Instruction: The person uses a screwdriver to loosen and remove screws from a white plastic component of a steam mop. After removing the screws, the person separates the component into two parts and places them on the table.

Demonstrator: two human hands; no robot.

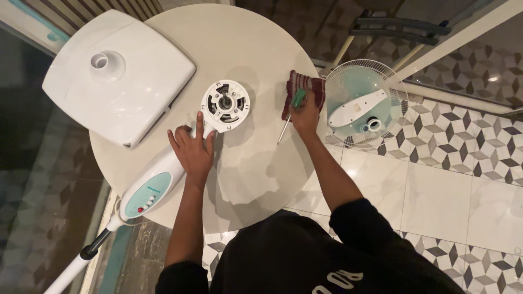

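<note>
A white fan body lies across a round white table, its round motor head facing up and its teal control panel near the table's front left edge. My left hand rests flat on the fan's neck just below the motor head, index finger stretched toward it. My right hand grips a green-handled screwdriver, its shaft pointing down-left onto the tabletop. Under that hand, at the table's right edge, lies a dark red cloth.
The white square fan base sits on the table's back left. A wire fan guard with teal blades lies on the patterned tile floor to the right. The fan's pole sticks out past the table at lower left.
</note>
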